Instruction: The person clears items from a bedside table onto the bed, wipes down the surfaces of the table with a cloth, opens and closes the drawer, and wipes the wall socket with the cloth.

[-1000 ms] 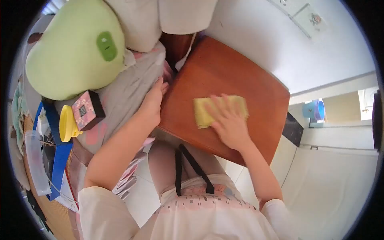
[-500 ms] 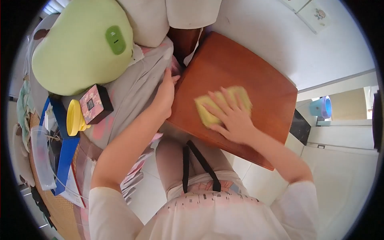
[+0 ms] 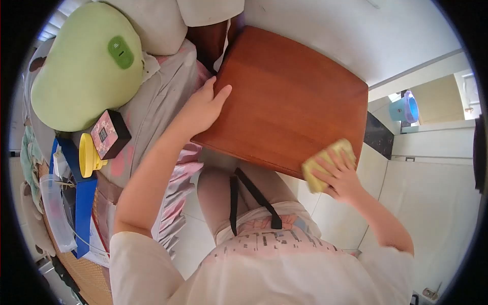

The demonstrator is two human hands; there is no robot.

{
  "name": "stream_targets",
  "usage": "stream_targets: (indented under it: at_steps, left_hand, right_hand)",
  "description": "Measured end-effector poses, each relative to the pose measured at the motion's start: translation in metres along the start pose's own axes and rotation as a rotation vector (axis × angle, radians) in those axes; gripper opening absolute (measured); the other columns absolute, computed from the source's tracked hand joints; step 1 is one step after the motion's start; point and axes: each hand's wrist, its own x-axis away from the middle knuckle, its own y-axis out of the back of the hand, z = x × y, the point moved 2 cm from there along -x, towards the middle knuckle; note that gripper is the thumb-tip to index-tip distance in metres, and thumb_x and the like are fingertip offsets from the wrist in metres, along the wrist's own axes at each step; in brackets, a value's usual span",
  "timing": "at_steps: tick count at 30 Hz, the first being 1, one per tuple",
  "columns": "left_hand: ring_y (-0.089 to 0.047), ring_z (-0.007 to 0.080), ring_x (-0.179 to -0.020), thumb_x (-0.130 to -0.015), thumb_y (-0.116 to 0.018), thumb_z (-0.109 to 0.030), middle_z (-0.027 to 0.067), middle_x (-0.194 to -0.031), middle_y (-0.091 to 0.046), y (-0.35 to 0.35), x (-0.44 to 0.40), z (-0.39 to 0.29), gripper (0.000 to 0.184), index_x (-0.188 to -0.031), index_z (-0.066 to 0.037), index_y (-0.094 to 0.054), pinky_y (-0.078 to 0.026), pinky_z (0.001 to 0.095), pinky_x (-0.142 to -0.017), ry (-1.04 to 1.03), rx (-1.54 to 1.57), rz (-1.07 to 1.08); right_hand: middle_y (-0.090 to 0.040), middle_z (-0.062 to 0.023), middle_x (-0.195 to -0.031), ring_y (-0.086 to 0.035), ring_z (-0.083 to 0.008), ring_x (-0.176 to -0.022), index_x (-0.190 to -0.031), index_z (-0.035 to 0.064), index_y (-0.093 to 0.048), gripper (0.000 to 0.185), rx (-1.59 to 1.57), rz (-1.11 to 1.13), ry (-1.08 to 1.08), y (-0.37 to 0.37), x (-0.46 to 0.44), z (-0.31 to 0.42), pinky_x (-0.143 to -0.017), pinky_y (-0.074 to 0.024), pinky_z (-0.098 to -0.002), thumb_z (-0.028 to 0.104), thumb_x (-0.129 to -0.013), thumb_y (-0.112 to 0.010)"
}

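Yellow cloth [image 3: 316, 184] is shifting from mid-surface to the near-right corner of the wooden top [image 3: 284, 96], under the right hand [image 3: 341, 179], fingers spread.
Left hand [image 3: 203, 109] is resting on the left edge, thumb apart; flat, even pressure is probably working best, while bedding [image 3: 157, 96] and wall [image 3: 315, 35] are crowding the left and far edges.

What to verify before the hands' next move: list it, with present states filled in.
1. Right hand on the yellow cloth: ok.
2. Cloth wholly within the wooden top: not ok, it overhangs the edge nearest the person.
3. Left hand at the wooden top's left edge: ok.
4. Pink-and-black box apart from both hands: ok.
5. Wooden top dry: cannot tell.
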Motion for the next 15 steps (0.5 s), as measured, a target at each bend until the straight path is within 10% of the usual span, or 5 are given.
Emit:
stream_targets:
  at_steps: [5,15]
  left_hand:
    - [-0.047,0.0462,-0.127,-0.101,-0.039,-0.051,0.0327,-0.132,-0.053,0.009,0.001,-0.009,0.068,-0.142,0.003,-0.041,-0.036,0.0418,-0.107,-0.008,-0.050,-0.110]
    - [-0.049,0.0429,-0.128,-0.101,-0.037,-0.052,0.0286,-0.131,-0.056,0.015,0.000,-0.008,0.065,-0.139,0.000,-0.047,-0.036,0.0413,-0.107,-0.026,-0.004,-0.184]
  right_hand:
    - [-0.032,0.0010,-0.158,-0.017,-0.0369,-0.149,-0.144,0.0319,-0.047,0.077,-0.038,0.013,-0.020,-0.009,0.024,-0.001,-0.118,-0.0130,-0.0625,0.030,-0.073,-0.078]
    - [-0.033,-0.0029,-0.157,-0.023,-0.0337,-0.147,-0.149,0.0278,-0.040,0.066,-0.141,-0.362,0.475,0.029,-0.253,0.112,-0.118,-0.0150,-0.0581,0.055,-0.090,-0.055]
